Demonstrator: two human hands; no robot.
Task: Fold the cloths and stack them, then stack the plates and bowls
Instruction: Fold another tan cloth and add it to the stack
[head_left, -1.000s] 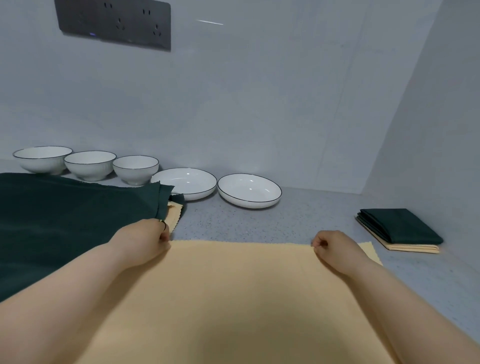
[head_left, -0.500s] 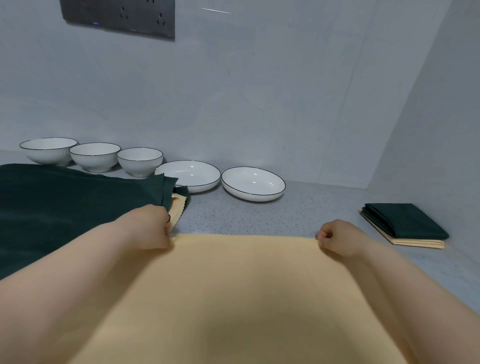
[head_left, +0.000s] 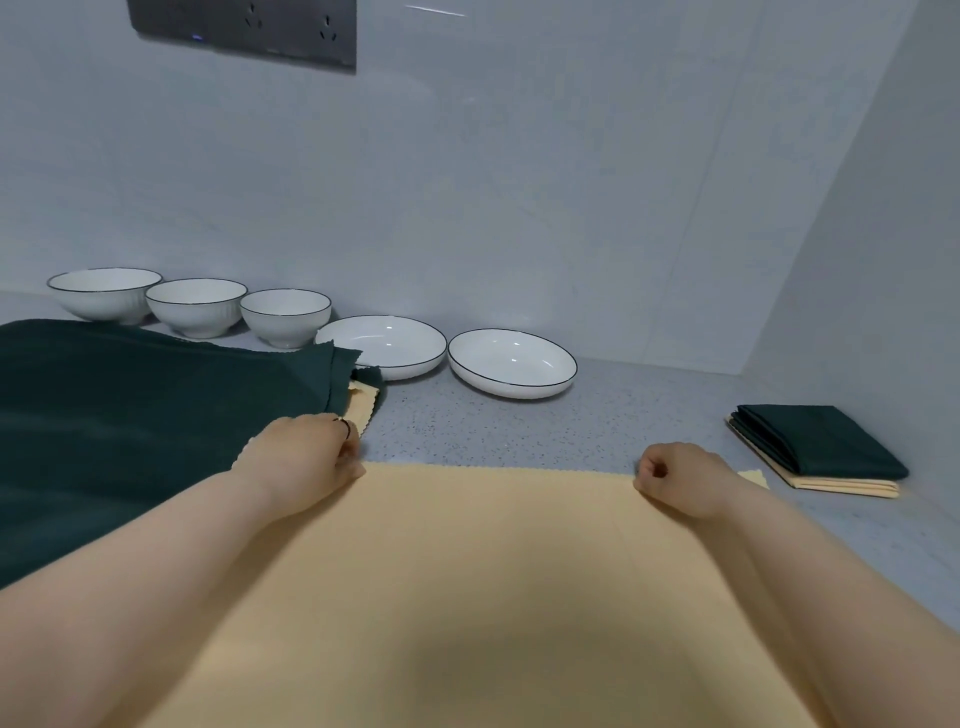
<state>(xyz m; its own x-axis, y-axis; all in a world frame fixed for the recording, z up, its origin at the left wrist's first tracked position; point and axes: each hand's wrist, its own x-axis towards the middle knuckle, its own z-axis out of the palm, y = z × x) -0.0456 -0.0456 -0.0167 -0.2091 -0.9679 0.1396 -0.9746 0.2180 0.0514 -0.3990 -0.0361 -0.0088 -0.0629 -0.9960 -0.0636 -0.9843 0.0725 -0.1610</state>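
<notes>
A pale yellow cloth (head_left: 483, 582) is spread in front of me on the grey counter. My left hand (head_left: 306, 462) pinches its far left corner and my right hand (head_left: 680, 480) pinches its far edge near the right corner. A large dark green cloth (head_left: 130, 426) lies unfolded at the left, with another yellow cloth's corner (head_left: 361, 402) peeking from under it. Three white bowls (head_left: 195, 306) and two white plates (head_left: 511, 364) stand in a row along the back wall. A folded green cloth sits on a folded yellow one as a stack (head_left: 815, 447) at the right.
The speckled grey counter (head_left: 519, 431) meets a wall at the back and another wall (head_left: 883, 234) on the right. A grey socket panel (head_left: 244, 31) is mounted high on the back wall.
Both hands, still pinching the yellow cloth's far edge, drew slightly toward me and then held. The view tilted down a little.
</notes>
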